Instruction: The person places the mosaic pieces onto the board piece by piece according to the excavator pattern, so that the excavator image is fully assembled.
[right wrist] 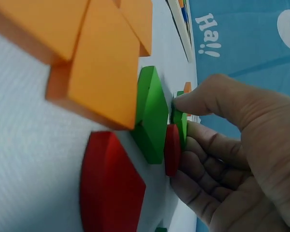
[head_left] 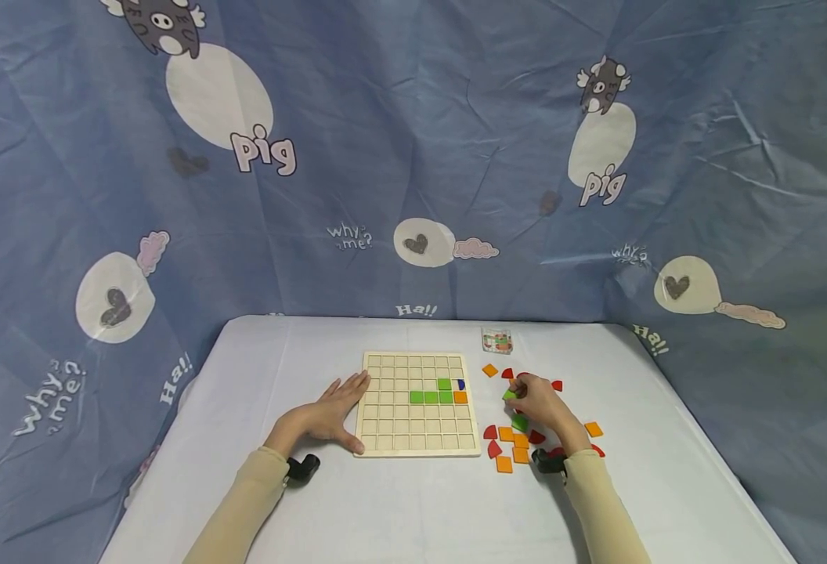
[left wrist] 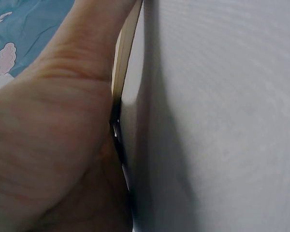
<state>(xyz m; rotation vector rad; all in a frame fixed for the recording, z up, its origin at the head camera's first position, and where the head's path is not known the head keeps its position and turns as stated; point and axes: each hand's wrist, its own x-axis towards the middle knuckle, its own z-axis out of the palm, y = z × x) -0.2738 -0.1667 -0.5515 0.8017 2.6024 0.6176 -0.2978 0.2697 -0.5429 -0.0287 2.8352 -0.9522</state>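
Right hand point(head_left: 542, 403) fingers pinch a flat green tile point(head_left: 508, 395), right of the pale wooden grid board point(head_left: 402, 428). Left hand point(head_left: 330, 413), fingers spread, touches its left edge.

Your right hand point(right wrist: 241, 150) fills the lower right of the wrist view, thumb and forefinger pinching a thin green piece point(right wrist: 183, 130). A small red piece point(right wrist: 172, 150) stands out just beside your lower fingers; whether they touch it is hard to tell. Left of that lies a second green block point(right wrist: 157, 116). Nearer the camera, orange tiles point(right wrist: 104, 63) crowd the upper left, with a thick red block point(right wrist: 113, 186) below them. White cloth point(right wrist: 34, 154) lies underneath; blue fabric point(right wrist: 241, 43) behind reads "Ha!!"
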